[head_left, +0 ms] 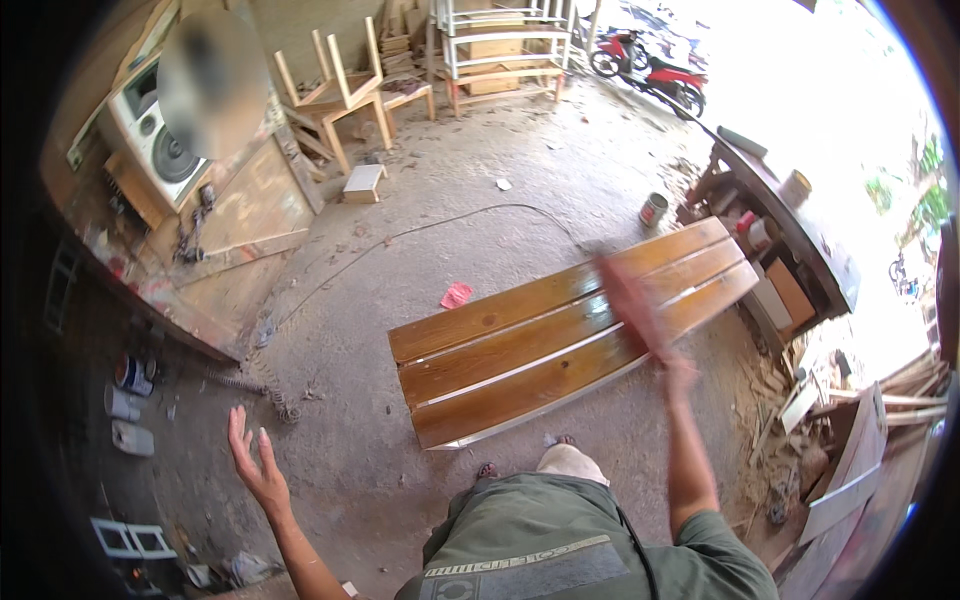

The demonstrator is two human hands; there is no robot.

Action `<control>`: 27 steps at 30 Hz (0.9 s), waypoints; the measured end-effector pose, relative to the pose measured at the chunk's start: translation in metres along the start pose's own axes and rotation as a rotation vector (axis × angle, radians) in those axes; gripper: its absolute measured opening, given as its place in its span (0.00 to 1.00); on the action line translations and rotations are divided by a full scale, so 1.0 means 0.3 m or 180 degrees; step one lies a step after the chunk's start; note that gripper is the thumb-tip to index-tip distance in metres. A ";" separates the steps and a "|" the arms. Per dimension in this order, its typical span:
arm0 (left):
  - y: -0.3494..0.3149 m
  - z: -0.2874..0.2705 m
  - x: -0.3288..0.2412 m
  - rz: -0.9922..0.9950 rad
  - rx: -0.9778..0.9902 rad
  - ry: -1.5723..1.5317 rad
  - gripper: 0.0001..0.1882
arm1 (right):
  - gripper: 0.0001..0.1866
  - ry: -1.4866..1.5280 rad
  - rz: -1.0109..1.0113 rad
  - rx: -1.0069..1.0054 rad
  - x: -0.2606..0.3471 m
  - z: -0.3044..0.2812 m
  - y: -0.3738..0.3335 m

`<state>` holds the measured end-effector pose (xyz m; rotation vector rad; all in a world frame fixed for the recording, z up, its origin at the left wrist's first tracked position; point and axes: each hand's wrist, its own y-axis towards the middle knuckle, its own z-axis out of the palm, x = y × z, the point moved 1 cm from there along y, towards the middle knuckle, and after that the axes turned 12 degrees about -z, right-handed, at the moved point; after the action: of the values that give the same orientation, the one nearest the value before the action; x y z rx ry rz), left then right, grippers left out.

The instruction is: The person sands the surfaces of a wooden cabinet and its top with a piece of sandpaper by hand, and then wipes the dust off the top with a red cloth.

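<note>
A brown varnished bench (480,375) with three long slats and pale gaps stands in front of me, running up toward the right. My right hand (680,377) is closed around one end of a reddish-brown flat thing (632,305), which looks like a cloth but is smeared by motion. It stretches over the bench's right half and hides part of the slats; whether it touches them I cannot tell. Off to the left, my left hand (258,465) is raised, fingers spread, holding nothing. A glossy patch shows on the slats beside the reddish-brown thing.
A dark workbench (800,215) with cans borders the right, above wood scraps (800,430). A paint can (653,209) and red scrap (456,295) lie beyond the bench. A hose (400,232) crosses the floor. Wooden chairs (345,100), a speaker (165,145) and a red motorbike (660,75) stand farther off.
</note>
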<state>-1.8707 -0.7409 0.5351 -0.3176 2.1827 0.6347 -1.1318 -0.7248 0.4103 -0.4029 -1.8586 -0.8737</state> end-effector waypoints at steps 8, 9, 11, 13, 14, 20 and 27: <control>0.231 0.093 0.136 -0.0202 0.0018 -0.0675 0.29 | 0.19 -0.1275 -0.0594 -0.2663 0.053 -1.026 0.167; 0.268 0.143 0.089 -0.0102 0.0138 -0.0781 0.28 | 0.19 -0.1348 -0.0313 -0.2097 0.008 -0.867 0.144; 0.314 0.293 -0.032 0.0086 0.0599 -0.1031 0.27 | 0.21 -0.1210 0.0599 -0.0241 -0.077 -0.368 0.026; 0.331 0.498 -0.216 0.0330 0.0967 -0.0910 0.27 | 0.22 -0.0803 0.1340 0.2112 -0.033 0.117 -0.243; 0.316 0.619 -0.340 0.0519 0.1172 -0.0903 0.27 | 0.24 -0.0212 -0.0312 0.3026 -0.150 0.263 -0.414; 0.241 0.978 -0.680 0.1245 0.1823 0.0219 0.30 | 0.20 0.0207 -0.3741 0.4744 0.430 0.438 -0.417; -0.090 1.235 -0.331 0.0597 0.1512 0.1318 0.40 | 0.23 -0.2935 -0.0352 0.0143 -0.845 -0.726 0.514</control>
<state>-1.5563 -0.5619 0.4046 0.0137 2.6974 0.1342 -0.7825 -0.7500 0.2962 -0.7665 -2.7545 -0.7698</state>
